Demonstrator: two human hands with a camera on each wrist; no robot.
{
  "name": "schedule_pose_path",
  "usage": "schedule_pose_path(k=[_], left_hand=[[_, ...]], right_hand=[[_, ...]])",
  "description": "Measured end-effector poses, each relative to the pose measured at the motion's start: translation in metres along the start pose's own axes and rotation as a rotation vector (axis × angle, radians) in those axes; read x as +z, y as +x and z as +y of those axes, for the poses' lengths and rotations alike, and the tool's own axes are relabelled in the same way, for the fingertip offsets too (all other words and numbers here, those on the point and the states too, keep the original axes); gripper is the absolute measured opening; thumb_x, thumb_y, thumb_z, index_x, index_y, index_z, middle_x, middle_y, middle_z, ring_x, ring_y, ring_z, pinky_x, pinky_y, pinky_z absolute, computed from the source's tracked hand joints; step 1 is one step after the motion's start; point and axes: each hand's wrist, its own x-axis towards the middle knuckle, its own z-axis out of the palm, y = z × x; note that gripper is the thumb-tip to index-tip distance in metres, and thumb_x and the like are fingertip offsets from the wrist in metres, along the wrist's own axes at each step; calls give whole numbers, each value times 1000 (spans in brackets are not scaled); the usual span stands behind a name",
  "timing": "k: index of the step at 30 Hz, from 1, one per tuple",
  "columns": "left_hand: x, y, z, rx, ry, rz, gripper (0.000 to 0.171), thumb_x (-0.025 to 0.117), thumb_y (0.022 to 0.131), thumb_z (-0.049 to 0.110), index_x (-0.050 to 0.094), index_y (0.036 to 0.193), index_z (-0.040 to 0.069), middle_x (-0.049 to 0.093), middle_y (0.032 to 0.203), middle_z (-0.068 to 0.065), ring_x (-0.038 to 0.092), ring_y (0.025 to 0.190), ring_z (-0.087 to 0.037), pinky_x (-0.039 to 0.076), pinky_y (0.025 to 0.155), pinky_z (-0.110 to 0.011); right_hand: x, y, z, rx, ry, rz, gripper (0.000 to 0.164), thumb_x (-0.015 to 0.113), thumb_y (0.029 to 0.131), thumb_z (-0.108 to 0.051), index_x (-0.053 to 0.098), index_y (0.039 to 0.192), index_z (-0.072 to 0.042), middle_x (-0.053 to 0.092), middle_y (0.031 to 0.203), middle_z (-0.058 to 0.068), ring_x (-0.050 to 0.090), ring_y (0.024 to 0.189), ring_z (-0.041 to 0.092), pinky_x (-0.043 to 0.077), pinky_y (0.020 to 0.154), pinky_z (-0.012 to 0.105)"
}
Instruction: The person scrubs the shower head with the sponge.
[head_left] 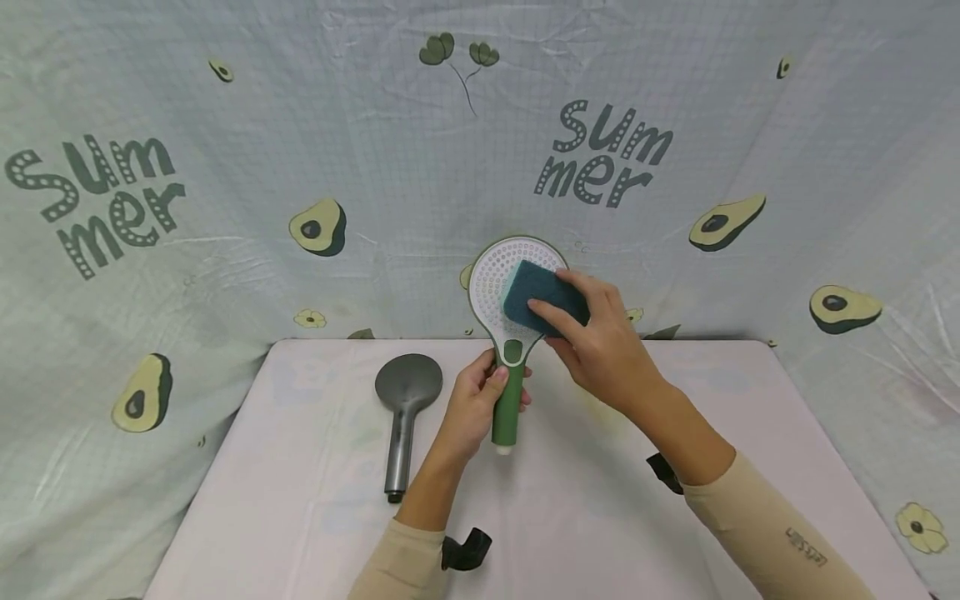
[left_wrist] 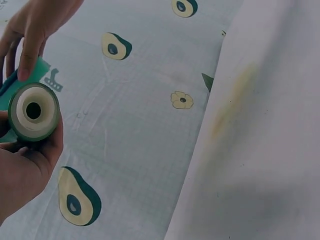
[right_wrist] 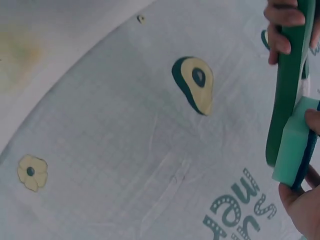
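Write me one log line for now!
left grip: holds green-handled shower head | right grip: holds sponge against the spray face | gray shower head: lies on table

The green shower head (head_left: 491,293) looks plastic, the sponge (head_left: 543,288) matt.

Left hand (head_left: 474,403) grips; right hand (head_left: 602,337) pinches, higher; hands close together.

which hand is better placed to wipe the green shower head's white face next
Right, most likely: the right hand holds the sponge against the white face, while the left hand is taken up gripping the green handle.
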Motion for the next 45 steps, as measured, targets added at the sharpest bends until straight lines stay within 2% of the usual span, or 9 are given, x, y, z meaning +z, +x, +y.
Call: schedule_pose_path(k=[8, 13, 17, 20, 26, 31, 34, 41, 45], left_hand=[[2, -2, 0, -23, 3, -5, 35, 41, 112, 11, 48, 140, -9, 64, 115, -25, 69, 80, -12, 62, 76, -27], [0, -1, 2, -10, -16, 1, 36, 40, 112, 11, 47, 142, -9, 64, 115, -23, 69, 80, -13, 62, 77, -28], [-4, 0, 3, 3, -23, -5, 38, 39, 113, 13, 45, 143, -9, 61, 117, -29, 69, 81, -13, 62, 78, -28], [-5, 0, 3, -2, -37, -8, 38, 38, 113, 13, 44, 143, -10, 58, 120, -35, 69, 82, -13, 62, 79, -28], [-4, -2, 4, -24, -66, 22, 39, 40, 112, 10, 43, 145, -9, 63, 119, -27, 70, 82, -13, 62, 79, -29], [-5, -1, 4, -17, -59, 28, 40, 41, 111, 8, 41, 148, -9, 55, 126, -40, 69, 83, -12, 61, 80, -27], [-7, 0, 3, -12, -53, 31, 40, 41, 111, 7, 41, 148, -8, 55, 126, -41, 69, 82, -12, 61, 79, -27], [-8, -1, 1, 6, -73, 33, 41, 38, 112, 7, 39, 150, -7, 53, 127, -43, 70, 82, -11, 61, 78, -26], [-9, -2, 0, 22, -89, 39, 41, 37, 112, 8, 39, 150, -7, 60, 119, -33, 71, 82, -12, 62, 77, -27]], right_hand=[[-9, 5, 14, 79, -36, 65, 54, 81, 87, -4, 64, 138, -10, 41, 150, 33, 43, 134, 54, 44, 107, 65], [-1, 1, 1, 16, -2, 14, 53, 84, 87, -9, 65, 136, -13, 44, 148, 32, 46, 132, 51, 46, 106, 63], [8, -4, -14, -32, 30, -20, 56, 86, 85, -11, 66, 137, -16, 45, 148, 30, 48, 129, 49, 50, 103, 60], [11, -4, -17, -38, 27, -19, 57, 87, 84, -12, 65, 137, -17, 45, 148, 29, 49, 129, 48, 51, 102, 59], [5, -1, -4, 3, -18, 1, 56, 85, 86, -11, 65, 137, -16, 45, 149, 30, 48, 131, 49, 48, 104, 61], [0, 2, 11, 57, -43, 25, 51, 80, 90, -8, 64, 137, -13, 42, 150, 31, 45, 133, 51, 44, 109, 63], [1, 3, 13, 64, -42, 34, 50, 81, 89, -7, 64, 137, -12, 42, 149, 31, 44, 134, 51, 43, 110, 63], [17, -9, -12, 4, -5, 6, 55, 86, 85, -11, 65, 136, -15, 46, 146, 32, 48, 130, 49, 49, 102, 62], [25, -13, -26, -5, 26, 8, 56, 86, 85, -14, 64, 136, -16, 46, 145, 32, 48, 129, 48, 50, 101, 61]])
